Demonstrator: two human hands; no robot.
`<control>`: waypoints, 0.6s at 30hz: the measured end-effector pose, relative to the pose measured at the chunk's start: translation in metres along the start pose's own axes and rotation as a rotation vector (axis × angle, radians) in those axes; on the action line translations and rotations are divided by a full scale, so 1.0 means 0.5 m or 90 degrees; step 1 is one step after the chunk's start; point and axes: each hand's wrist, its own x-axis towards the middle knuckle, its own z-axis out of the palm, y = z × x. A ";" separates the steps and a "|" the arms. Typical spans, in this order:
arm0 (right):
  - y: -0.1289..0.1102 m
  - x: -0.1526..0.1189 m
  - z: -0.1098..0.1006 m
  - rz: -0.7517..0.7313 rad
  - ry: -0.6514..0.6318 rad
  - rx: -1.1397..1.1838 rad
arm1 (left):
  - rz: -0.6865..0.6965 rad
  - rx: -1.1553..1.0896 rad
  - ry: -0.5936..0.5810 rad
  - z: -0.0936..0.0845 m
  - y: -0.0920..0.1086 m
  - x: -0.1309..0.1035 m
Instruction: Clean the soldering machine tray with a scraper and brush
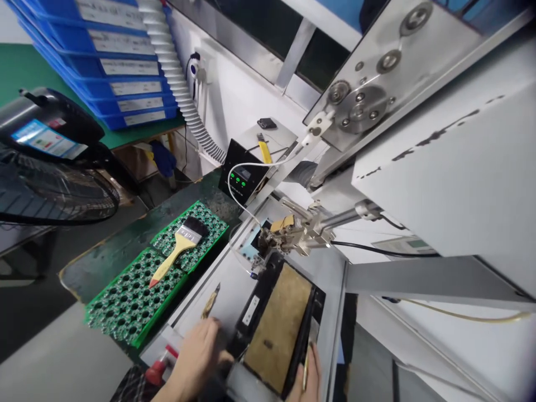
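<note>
Big machine: a white and silver machine (439, 151) fills the right side and hangs over the bench.
Fan: a black fan (50, 167) stands at the far left.
Blue bins: a stack of blue bins (121, 61) sits at the top left, next to a ribbed hose (184, 95).
Green boards: two green circuit boards (142, 279) lie side by side left of the machine bed.
Black tray: a black tray (255, 304) with a brown pad (280, 324) on top lies on the machine bed, under the metal tool head (293, 234).
Brush: a paint brush (178, 248) with a pale handle lies on the green boards.
Left hand: the left hand (201, 357) rests on the tray's near left corner, fingers bent; I cannot tell if it grips.
Right hand: the right hand (307, 379) touches the tray's near right edge and holds a thin stick (305, 371).
Small tool: a thin tool (210, 301) lies just past the left hand.
Red thing: a small red thing (157, 371) sits left of the left hand.
</note>
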 end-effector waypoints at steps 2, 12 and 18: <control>-0.012 0.048 -0.008 0.029 -0.016 0.015 | -0.095 -0.029 -0.090 0.009 0.023 0.030; -0.046 0.273 0.001 0.025 0.039 0.076 | -0.079 -0.147 -0.202 -0.052 0.091 0.107; -0.029 0.379 0.013 0.009 0.068 0.043 | 0.136 -0.566 -0.218 -0.127 0.138 -0.003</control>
